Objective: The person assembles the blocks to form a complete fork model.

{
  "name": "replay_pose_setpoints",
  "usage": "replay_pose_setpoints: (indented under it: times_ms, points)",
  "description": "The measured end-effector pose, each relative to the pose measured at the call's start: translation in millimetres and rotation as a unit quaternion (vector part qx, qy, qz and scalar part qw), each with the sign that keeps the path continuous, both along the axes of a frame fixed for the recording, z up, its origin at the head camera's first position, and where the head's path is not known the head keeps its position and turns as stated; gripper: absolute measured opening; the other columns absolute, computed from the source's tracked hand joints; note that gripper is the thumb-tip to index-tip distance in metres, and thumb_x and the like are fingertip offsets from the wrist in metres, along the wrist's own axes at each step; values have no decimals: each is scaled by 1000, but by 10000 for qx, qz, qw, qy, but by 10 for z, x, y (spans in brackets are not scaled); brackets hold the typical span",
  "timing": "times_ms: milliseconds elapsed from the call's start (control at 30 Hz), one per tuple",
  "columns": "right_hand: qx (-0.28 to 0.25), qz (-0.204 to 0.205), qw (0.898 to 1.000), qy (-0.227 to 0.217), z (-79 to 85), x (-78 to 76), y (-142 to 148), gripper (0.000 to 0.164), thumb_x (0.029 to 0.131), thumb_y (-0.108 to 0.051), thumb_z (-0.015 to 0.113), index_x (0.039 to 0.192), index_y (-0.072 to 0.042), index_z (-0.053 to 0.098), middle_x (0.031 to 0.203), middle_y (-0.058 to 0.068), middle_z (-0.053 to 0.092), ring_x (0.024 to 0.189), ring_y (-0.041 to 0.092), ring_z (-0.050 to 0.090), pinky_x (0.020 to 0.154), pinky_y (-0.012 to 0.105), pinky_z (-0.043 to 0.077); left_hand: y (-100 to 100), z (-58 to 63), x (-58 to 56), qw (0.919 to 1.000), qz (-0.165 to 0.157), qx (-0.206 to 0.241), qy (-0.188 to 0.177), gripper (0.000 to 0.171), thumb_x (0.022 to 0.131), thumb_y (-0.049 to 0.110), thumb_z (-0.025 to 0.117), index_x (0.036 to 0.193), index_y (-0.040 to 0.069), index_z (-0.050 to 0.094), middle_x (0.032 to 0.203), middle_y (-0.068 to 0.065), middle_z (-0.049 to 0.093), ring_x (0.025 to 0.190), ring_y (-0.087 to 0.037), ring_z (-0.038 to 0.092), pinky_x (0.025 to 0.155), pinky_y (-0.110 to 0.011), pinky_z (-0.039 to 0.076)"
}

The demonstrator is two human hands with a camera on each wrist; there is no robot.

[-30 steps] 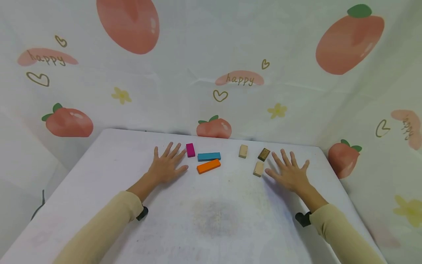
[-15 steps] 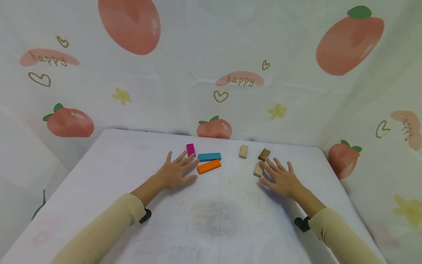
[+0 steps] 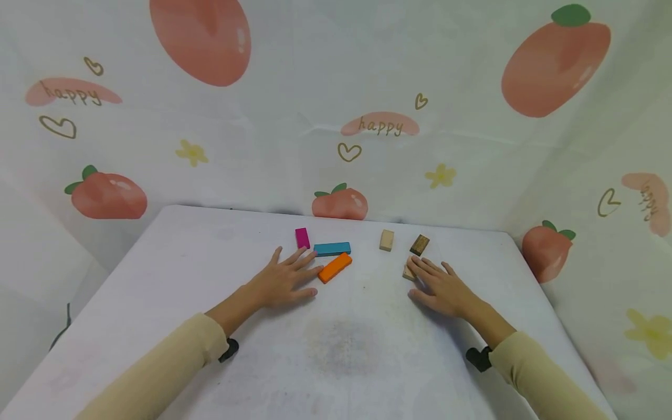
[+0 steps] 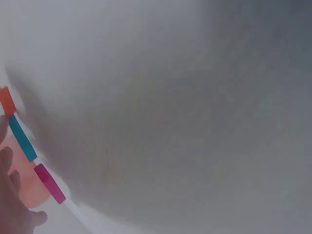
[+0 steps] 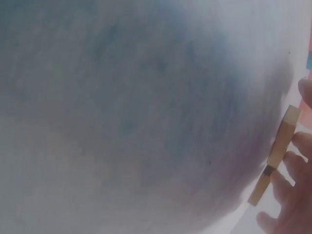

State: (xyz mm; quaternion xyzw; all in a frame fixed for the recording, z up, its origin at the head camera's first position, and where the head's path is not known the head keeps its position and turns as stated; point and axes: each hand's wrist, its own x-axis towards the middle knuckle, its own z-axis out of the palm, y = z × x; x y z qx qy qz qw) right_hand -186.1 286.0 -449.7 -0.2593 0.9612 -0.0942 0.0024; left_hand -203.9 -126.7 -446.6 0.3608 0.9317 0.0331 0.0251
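Fingers of left hand [image 3: 280, 282], straight, at left ends of orange block [image 3: 335, 268] and, just behind it, blue block [image 3: 332, 249]; well right of it, nearer pale block [image 3: 408, 273], partly under straight fingers of right hand [image 3: 442, 290].

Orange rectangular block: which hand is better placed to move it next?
Probably the left hand: it lies beside the orange rectangular block, while the right hand is farther off, partly covering a pale rectangular wooden block.

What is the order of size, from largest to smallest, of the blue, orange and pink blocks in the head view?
1. Blue block and orange block: they look alike, so not ranked.
2. Pink block: clearly the smallest.
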Motion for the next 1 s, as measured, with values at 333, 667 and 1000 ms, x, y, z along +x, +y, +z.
replay_pose_setpoints:
  times_ms: [333, 667, 1000]
  points:
    - [1, 219, 9997, -67, 21, 7, -21, 74, 95, -46, 59, 153, -5, 38, 158, 14, 35, 145, 36, 32, 114, 66, 20, 122, 16, 72, 9972, -732, 153, -37, 60, 99, 55, 45, 152, 28, 43, 164, -2, 24, 151, -28, 18, 114, -68, 15]
    - [-126, 689, 9975, -119, 5, 106, -123, 75, 91, -46, 63, 153, -8, 40, 158, 10, 38, 144, 31, 37, 114, 56, 29, 294, 57, 42, 9979, -494, 76, -416, 59, 102, 54, 41, 153, 24, 43, 160, -3, 34, 150, -28, 22, 115, -66, 17]
    - [-93, 1207, 9925, -137, 44, 236, -274, 73, 92, -45, 63, 152, -10, 42, 156, 8, 40, 143, 28, 39, 113, 56, 32, 358, 41, 4, 9975, -350, 55, -610, 59, 102, 53, 42, 152, 23, 43, 159, -3, 36, 150, -28, 23, 114, -67, 17]
